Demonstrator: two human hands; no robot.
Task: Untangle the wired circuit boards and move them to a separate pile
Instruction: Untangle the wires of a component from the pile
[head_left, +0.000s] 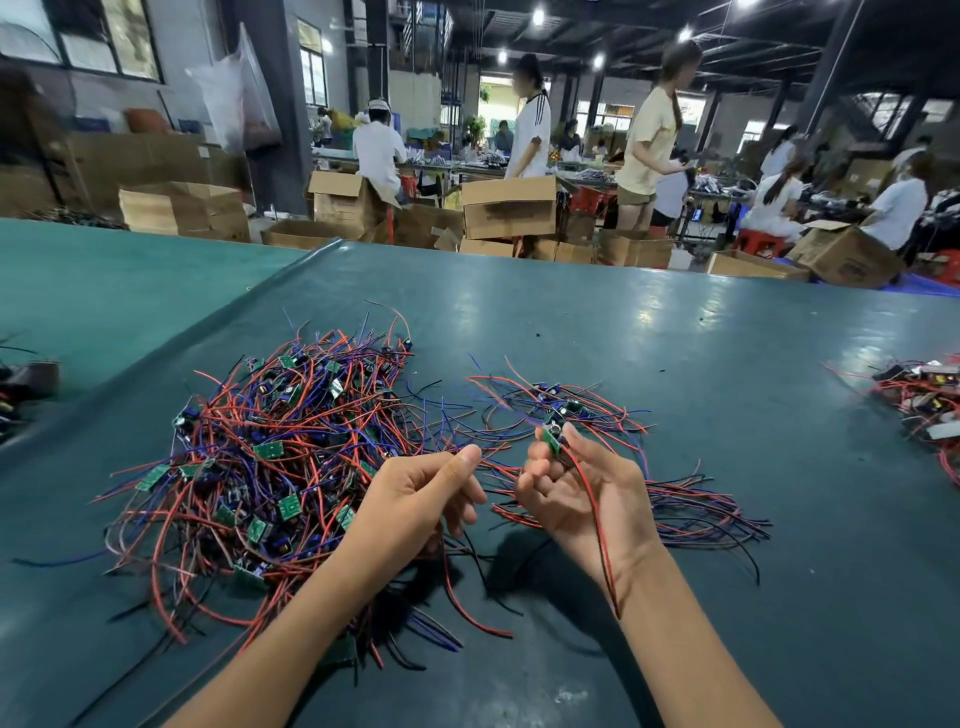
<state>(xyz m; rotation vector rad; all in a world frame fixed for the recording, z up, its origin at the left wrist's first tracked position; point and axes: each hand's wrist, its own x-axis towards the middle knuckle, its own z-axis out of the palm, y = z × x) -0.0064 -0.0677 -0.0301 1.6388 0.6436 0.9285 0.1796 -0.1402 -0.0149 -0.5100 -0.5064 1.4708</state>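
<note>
one board lifted clear, its leads not yet free

the right hand (576, 488) is raised palm-up above the table (675, 338). its fingertips pinch a small green circuit board (551, 440) by the edges, and the remaining fingers are loosely spread. a red lead (597, 519) from that board runs down across the palm and past the wrist. the left hand (415, 493) is curled just beside it, thumb pressed to forefinger, apparently pinching thin leads (498, 449) that run toward the board. which wire sits under the thumb is too fine to confirm.

the tangled pile (260, 457) lies left of both hands: a dense heap of red, blue and black wires with many green boards buried in it. the separate pile (691, 514), smaller and looser, lies on the table beyond and to the right of the right hand, its wires fanned out roughly in line.

handling judgement: each board looks very light and rigid, with raised components on one face. the leads look thin and limp and are likely to snag on neighbours. hold is best taken on the board's edges, not the components, while the other hand draws each lead out along its length. a sharp tug risks straining the solder joints or dragging further boards from the heap.

also present: another heap of wired parts (924, 395) at the far right, with cardboard boxes (509, 208) and workers (530, 124) behind.
</note>
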